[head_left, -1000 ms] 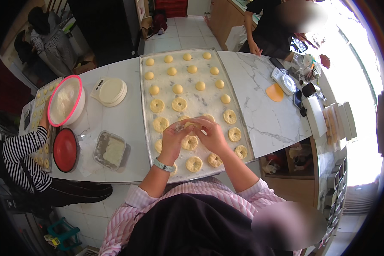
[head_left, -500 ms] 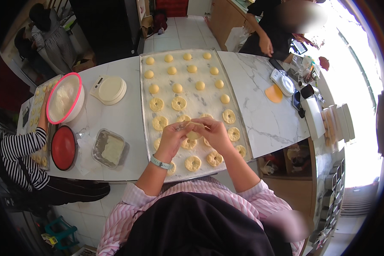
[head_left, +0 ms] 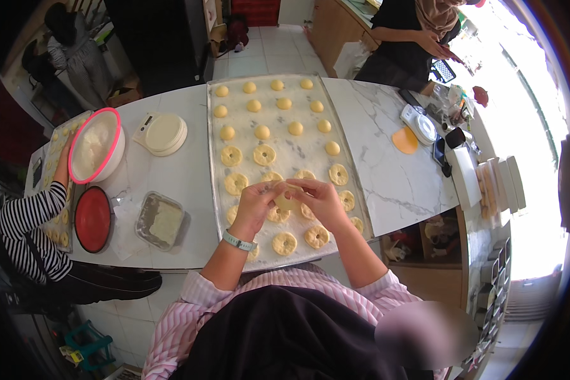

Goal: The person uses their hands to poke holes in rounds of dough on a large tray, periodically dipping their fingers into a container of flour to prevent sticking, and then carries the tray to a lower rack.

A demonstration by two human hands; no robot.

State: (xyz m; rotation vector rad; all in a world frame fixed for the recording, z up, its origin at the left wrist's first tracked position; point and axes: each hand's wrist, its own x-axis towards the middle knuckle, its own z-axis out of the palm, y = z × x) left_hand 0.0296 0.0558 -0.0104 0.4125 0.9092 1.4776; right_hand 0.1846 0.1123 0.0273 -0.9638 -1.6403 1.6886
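Both my hands are raised over the near half of a floured metal baking tray (head_left: 304, 147). Between their fingertips they pinch a piece of pale dough (head_left: 287, 202), partly hidden by the fingers. My left hand (head_left: 257, 204), with a light watch on its wrist, grips the dough's left side. On the other side, my right hand (head_left: 320, 200) has its fingers closed on the same piece. Around and below them lie several dough rings (head_left: 284, 243), each with a hole in the middle. Smooth round dough balls (head_left: 262, 132) stand in rows across the tray's far half.
Left of the tray are a square flour container (head_left: 163, 221), a cream kitchen scale (head_left: 161, 133), a pink-rimmed bowl (head_left: 95, 145) and a red basin (head_left: 94, 218). A striped-sleeved person's arm (head_left: 35, 209) reaches past them. Another scale (head_left: 419, 123) and an orange scraper (head_left: 405, 140) lie right.
My fingers have shifted slightly on the dough, which stays between my hands. At the far right, the other person's lowered hand has come up to meet their other hand.
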